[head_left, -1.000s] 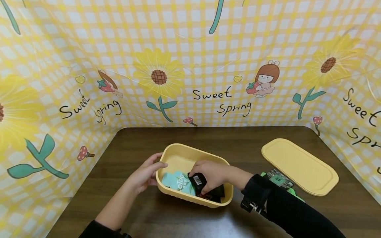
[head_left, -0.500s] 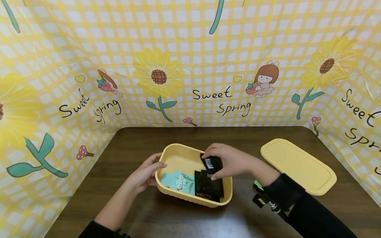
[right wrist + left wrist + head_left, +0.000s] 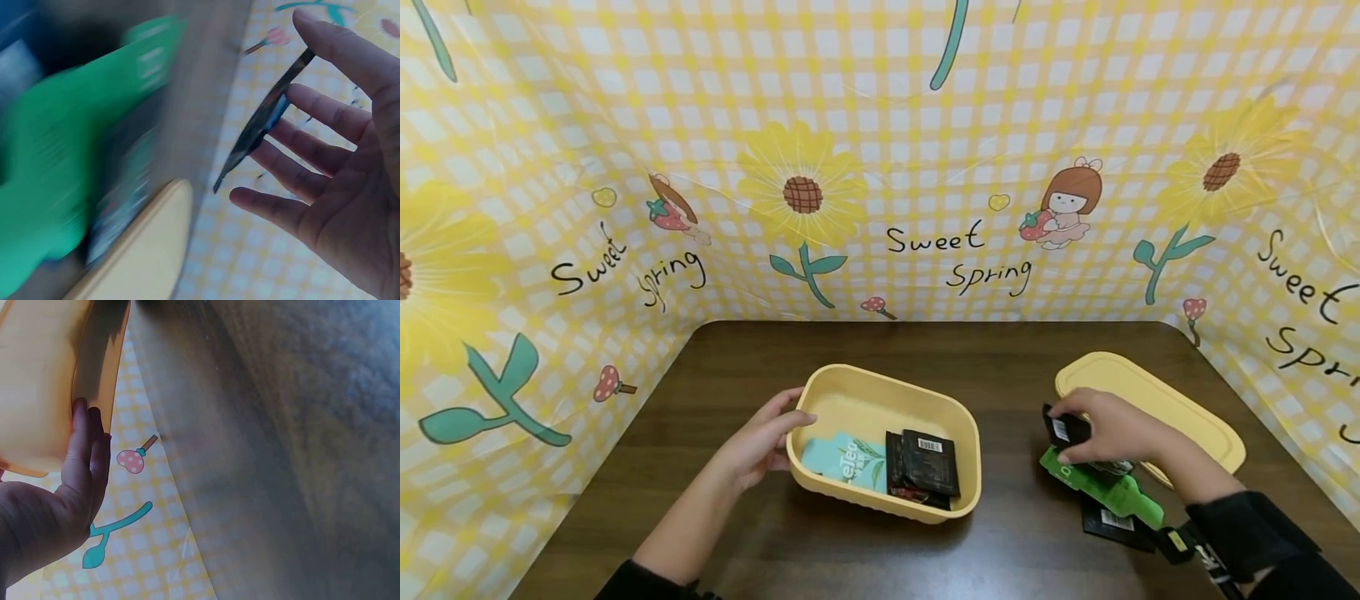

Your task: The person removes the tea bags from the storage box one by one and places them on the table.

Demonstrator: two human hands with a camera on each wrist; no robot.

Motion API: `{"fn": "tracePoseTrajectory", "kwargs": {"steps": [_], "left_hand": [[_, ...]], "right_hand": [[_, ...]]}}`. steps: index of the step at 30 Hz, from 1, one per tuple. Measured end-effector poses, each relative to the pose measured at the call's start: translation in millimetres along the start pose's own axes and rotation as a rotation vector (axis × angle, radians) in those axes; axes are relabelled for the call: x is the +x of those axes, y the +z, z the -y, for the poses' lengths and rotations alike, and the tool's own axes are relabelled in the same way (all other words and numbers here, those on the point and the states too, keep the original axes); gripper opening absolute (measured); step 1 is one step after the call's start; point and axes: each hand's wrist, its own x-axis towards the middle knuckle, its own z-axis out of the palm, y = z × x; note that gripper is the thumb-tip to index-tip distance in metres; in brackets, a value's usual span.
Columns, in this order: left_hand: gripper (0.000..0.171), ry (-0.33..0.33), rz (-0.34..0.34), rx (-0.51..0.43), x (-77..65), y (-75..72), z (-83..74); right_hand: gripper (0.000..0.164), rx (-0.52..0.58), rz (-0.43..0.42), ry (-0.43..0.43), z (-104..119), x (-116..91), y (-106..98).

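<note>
- Grip first: the right hand (image 3: 1108, 427) pinches a small black packet (image 3: 1066, 430) between thumb and fingertips, the packet tilted. A light, even pinch should do; squeezing harder would likely crumple something so thin.
- Place: the packet is just by the pile near the lid (image 3: 1138, 385), over the back end of the green packet (image 3: 1097, 487). Whether the two touch cannot be told from the head view.
- Step, as I judge it: one packet being handled over the pile. Best done from above, fingertips only — the spare fingers well off the green packet, so that it isn't dragged along.
- Laying down, if that is the move, would go best by lowering one edge and letting the rest follow; a drop could send it sliding.
- The lower black packet (image 3: 1112, 527) pokes out from under the green packet, so the pile is uneven and could slip if pressed on one side.
- Left hand (image 3: 760, 440): it grips the yellow box (image 3: 853, 408) at its end, thumb over the rim, fingers against the outer wall. A steady hold there is enough — no need to tip it.
- Inside the box, the teal packet (image 3: 846, 460) lies beside the stacked black packets (image 3: 931, 465); lift or add one at a time, by the edge.
</note>
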Motion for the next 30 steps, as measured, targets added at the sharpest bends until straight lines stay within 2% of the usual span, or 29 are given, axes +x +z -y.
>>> {"fn": "tracePoseTrajectory", "kwargs": {"steps": [7,11,16,23,28,30], "left_hand": [[0.071,0.0,0.0,-0.003,-1.1,-0.2,1.2],[0.072,0.001,0.0,-0.003,-1.3,-1.1,1.7],[0.071,0.002,-0.005,-0.002,-0.9,-2.0,2.2],[0.071,-0.005,-0.01,0.0,-1.6,-2.6,2.7],[0.071,-0.004,-0.003,-0.005,-0.8,-3.1,2.8],[0.071,-0.005,-0.002,-0.009,-0.4,-3.3,2.9]], "right_hand": [[0.076,0.01,0.09,0.12,-18.3,-36.3,11.3],[0.085,-0.003,0.083,0.128,-20.9,-45.3,16.2],[0.087,-0.038,0.062,0.107,-20.2,-48.0,21.2],[0.088,-0.086,0.079,0.152,-14.6,-46.3,25.0],[0.095,-0.084,0.108,0.173,-7.0,-41.7,17.1],[0.099,-0.086,0.093,0.159,0.4,-36.2,11.8]]}}
